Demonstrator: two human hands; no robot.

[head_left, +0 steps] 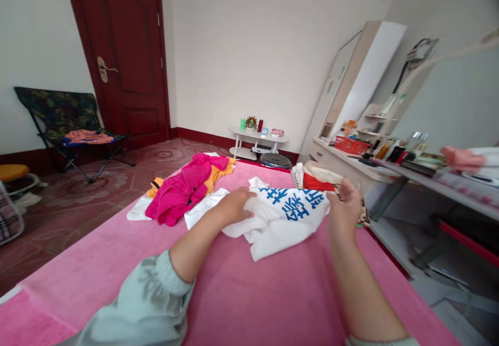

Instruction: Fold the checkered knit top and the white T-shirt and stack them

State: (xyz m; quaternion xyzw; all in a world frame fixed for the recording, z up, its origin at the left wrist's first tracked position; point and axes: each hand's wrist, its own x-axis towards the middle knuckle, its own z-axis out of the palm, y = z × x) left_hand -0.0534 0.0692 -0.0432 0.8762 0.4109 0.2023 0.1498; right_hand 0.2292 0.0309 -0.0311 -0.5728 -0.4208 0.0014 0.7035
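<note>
- Over the pink-covered bed (234,299), left hand (237,204) and right hand (345,208) grasped a white blue-lettered garment (286,231).
- Even tension best suited keeping it smooth.

white cloth (280,231) — rumpled, large blue characters printed near the upper edge; that edge runs nearly straight between left hand (238,206) and right hand (345,208), lower part hangs in loose folds — over pink cover (241,299).

left hand (237,205), right hand (343,208), white cloth (283,231) held between, pink cover (253,294)
</note>
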